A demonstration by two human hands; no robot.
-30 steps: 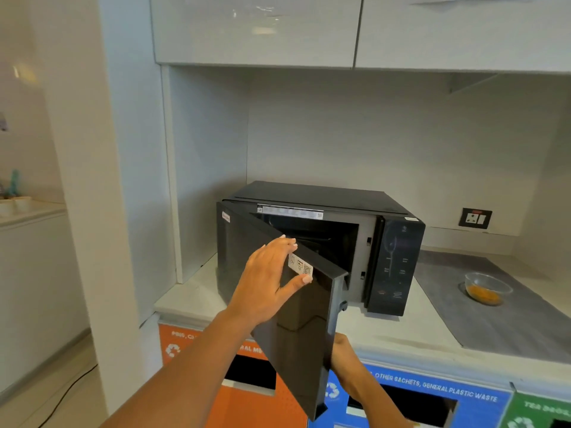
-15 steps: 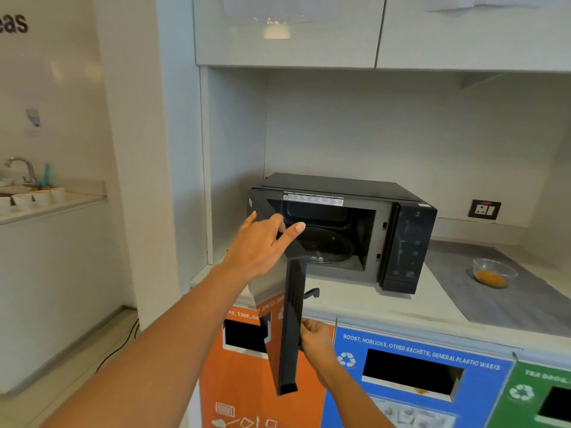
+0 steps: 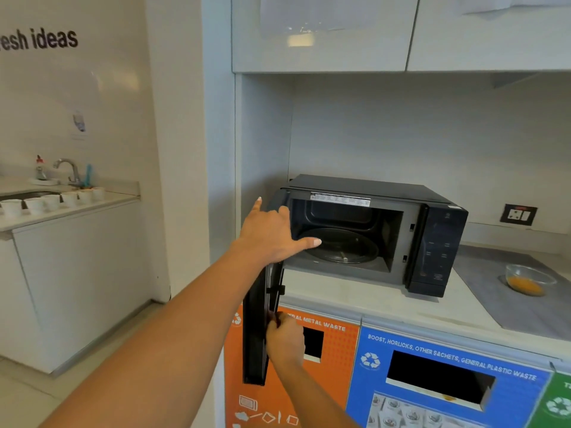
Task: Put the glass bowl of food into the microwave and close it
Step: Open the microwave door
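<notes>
The black microwave stands on the white counter, its cavity open and the glass turntable bare. Its door is swung fully out to the left and shows edge-on. My left hand straddles the door's top edge, thumb on the inner side. My right hand grips the door's lower front edge. The glass bowl with orange food sits on a grey mat to the right of the microwave, apart from both hands.
Upper cabinets hang above the niche. Orange and blue waste bin fronts sit under the counter. At the left, a sink counter carries several white cups. A wall socket is behind the microwave.
The door has swung further open to the left with both hands on it, and the cavity now shows fully. The view has shifted left and back.
</notes>
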